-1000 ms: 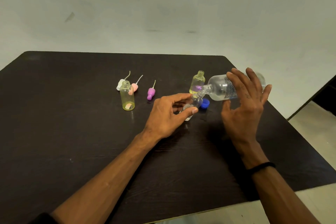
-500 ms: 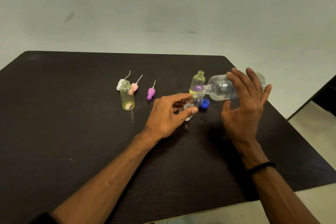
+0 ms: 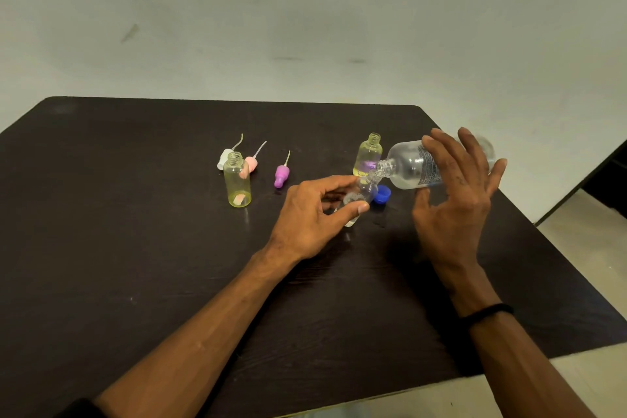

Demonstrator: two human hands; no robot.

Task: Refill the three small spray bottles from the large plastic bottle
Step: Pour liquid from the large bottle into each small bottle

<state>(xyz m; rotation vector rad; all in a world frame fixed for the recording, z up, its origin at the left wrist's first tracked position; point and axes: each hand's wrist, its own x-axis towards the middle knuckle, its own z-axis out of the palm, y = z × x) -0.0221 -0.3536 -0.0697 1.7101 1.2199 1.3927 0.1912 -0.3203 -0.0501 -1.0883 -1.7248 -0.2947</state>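
Nothing much has shifted since a second ago: both hands hold the same pose and the pour carries on. On the dark, wood-grained bench [image 3: 135, 248], the right hand [image 3: 454, 200] wraps the large plastic bottle [image 3: 407, 164], a clear, round-shouldered cylinder with a printed label, tipped almost flat so its threaded neck points left; the thumb sits under the body and the long fingers spread over the top. That open neck meets the mouth of the clear small spray bottle [image 3: 363, 192], which leans toward it and is pinched between thumb and fingertips of the left hand [image 3: 312, 217], the base low by the bench; whether it rests on the surface I cannot tell. Just behind the meeting point stands a second yellow-tinted spray bottle [image 3: 368, 154], upright, uncapped, its screw thread showing and a pale liquid in its lower part. Right beside the tilted bottle, on the bench, lies a small blue cap [image 3: 383, 195], glossy and ribbed. Well to the left stands the first yellow-tinted spray bottle [image 3: 237, 181], a slim transparent cylinder, also upright and open. Behind it lie three pump tops, each with a thin curved dip tube: a white sprayer [image 3: 224, 159], a pink sprayer [image 3: 252, 163] and, a little apart to the right, a purple sprayer [image 3: 282, 175]. A black band [image 3: 488, 312] circles the right wrist. Beyond the bench's rounded far edge rises a plain, pale, scuffed wall [image 3: 305, 10].
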